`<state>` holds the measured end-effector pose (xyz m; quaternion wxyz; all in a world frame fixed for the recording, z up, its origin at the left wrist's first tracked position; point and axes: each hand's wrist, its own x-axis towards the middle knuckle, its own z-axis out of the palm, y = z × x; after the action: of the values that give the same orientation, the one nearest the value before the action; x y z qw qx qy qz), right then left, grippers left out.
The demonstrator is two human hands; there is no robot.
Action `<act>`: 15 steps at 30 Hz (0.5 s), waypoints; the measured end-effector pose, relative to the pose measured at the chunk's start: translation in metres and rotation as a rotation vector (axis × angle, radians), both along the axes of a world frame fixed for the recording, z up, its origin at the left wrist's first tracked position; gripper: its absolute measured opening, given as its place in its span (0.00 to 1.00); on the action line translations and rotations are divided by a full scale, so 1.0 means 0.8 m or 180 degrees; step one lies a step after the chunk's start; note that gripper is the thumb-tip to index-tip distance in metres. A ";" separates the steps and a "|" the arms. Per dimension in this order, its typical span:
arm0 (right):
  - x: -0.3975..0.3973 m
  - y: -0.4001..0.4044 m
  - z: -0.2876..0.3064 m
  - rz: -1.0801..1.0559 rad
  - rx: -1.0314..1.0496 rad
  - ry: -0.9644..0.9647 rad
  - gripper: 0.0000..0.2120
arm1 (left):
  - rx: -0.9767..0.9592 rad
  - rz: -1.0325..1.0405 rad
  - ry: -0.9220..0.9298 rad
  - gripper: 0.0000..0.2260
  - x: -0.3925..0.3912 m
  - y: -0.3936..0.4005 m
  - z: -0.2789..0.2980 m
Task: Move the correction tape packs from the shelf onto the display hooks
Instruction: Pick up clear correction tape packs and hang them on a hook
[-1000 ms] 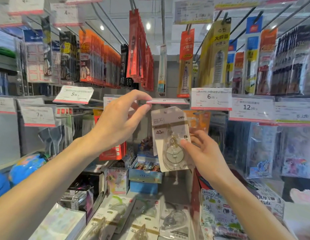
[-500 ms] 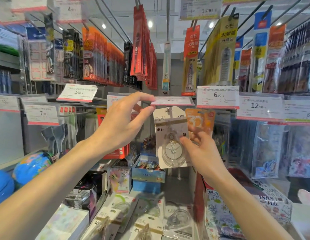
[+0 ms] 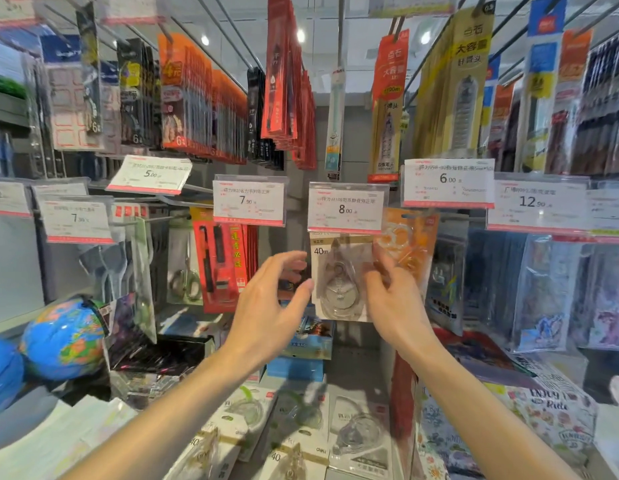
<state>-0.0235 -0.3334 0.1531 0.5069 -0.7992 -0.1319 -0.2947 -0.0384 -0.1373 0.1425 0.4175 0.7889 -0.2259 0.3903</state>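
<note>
A white correction tape pack [image 3: 339,282] marked 40m, with a clear round dispenser, hangs under the 8.00 price tag [image 3: 346,209] at the centre. My right hand [image 3: 394,306] is at the pack's right edge, with loosely bent fingertips touching it. My left hand [image 3: 266,306] hovers just left of the pack, its fingers spread and holding nothing. Several more correction tape packs [image 3: 356,434] lie flat on the shelf below, between my forearms. The hook itself is hidden behind the tag.
An orange pack [image 3: 412,244] hangs right behind the white one. Red pen packs [image 3: 221,265] hang to the left under a 7.90 tag [image 3: 249,202]. A globe [image 3: 62,337] sits at lower left. Rows of hooks with hanging stationery fill the space above and to both sides.
My left hand has let go of the price tag, which has dropped down flat, and has come down beside the pack. The pack now hangs under the tag and my right hand's grip has loosened.
</note>
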 end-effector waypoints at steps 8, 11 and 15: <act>-0.005 0.007 -0.022 -0.0083 -0.0164 -0.0155 0.27 | -0.0186 -0.0387 0.0770 0.36 0.060 -0.029 -0.002; 0.008 0.009 -0.023 -0.0043 -0.0252 0.0056 0.29 | -0.0293 -0.0577 0.0708 0.32 0.074 -0.030 -0.005; 0.032 0.017 -0.017 0.0028 -0.0111 0.0045 0.28 | -0.0341 -0.0652 0.0785 0.29 0.086 -0.034 -0.003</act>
<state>0.0022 -0.3198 0.1396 0.4952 -0.8094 -0.1368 -0.2844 0.0303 -0.1648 0.1404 0.5211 0.7803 -0.2311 0.2574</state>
